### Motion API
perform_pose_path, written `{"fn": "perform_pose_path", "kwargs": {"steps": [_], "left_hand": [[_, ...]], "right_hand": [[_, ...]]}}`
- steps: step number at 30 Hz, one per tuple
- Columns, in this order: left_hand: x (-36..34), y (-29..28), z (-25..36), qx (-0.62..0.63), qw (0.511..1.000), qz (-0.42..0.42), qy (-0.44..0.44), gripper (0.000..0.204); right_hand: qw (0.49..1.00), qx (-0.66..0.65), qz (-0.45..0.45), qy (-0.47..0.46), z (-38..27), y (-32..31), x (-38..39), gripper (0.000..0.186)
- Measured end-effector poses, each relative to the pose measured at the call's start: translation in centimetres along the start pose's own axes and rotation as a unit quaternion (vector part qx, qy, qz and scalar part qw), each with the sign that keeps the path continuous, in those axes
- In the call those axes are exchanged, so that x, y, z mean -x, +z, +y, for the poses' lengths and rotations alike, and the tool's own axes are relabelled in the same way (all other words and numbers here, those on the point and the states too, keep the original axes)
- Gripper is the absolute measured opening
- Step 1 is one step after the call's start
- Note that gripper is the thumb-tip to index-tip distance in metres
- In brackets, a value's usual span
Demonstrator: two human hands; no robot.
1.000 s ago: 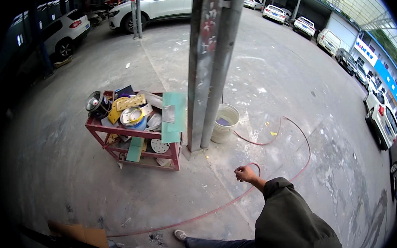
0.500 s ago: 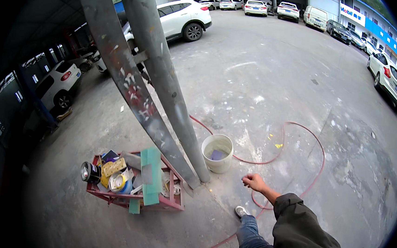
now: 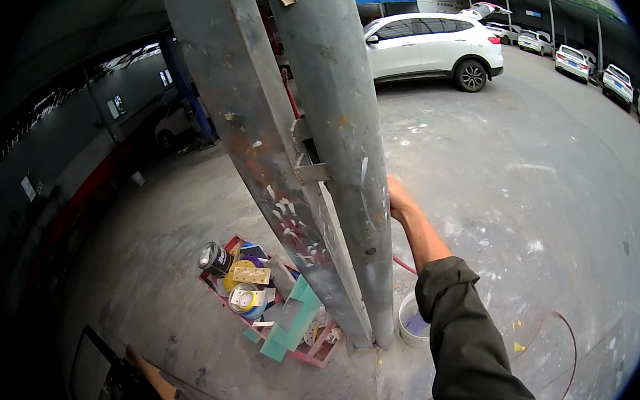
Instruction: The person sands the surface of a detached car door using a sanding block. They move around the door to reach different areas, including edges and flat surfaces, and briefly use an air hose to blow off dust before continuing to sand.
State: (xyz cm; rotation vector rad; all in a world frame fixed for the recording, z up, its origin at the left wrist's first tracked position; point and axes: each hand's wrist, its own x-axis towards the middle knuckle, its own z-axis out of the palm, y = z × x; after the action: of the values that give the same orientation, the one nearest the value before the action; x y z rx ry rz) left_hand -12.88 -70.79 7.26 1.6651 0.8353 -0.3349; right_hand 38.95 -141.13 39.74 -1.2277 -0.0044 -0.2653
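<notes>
My right hand [image 3: 397, 198] is raised at the right side of a round grey metal post [image 3: 352, 127] and appears to touch it. Its fingers are mostly hidden at the post's edge, so their pose does not show. Close beside stands a flat-sided, paint-smeared grey post [image 3: 246, 134], joined to the round one by a small bracket [image 3: 312, 172]. My left hand is out of view. Behind my right sleeve, a white bucket [image 3: 404, 328] with something purple in it sits by the foot of the posts.
Left of the posts, a red metal cart [image 3: 322, 362] holds a dark can [image 3: 214, 259], sanding blocks and green sheets [image 3: 294, 314]. A red hose [image 3: 574, 355] curves over the floor. A black frame [image 3: 99, 333] stands lower left beside an unclear tan shape. A white car [image 3: 430, 47] is parked beyond.
My right arm has risen from low near the bucket up to the round post. The view has swung left and closer to the posts, bringing the black frame into sight.
</notes>
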Motion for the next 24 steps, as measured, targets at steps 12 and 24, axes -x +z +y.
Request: {"fn": "perform_pose_path", "kwargs": {"steps": [12,24], "left_hand": [[1.4,4.3,-2.1,-0.033,0.995,0.085,0.050,0.033],[-8.5,22.1,16.5,-0.150,0.962,-0.119,0.195,0.032]], "right_hand": [[0.993,-0.048,-0.089,0.053,-3.1,3.8,-3.7,0.035],[0.983,-0.082,0.031,-0.159,-10.5,-2.2,-9.9,0.030]]}}
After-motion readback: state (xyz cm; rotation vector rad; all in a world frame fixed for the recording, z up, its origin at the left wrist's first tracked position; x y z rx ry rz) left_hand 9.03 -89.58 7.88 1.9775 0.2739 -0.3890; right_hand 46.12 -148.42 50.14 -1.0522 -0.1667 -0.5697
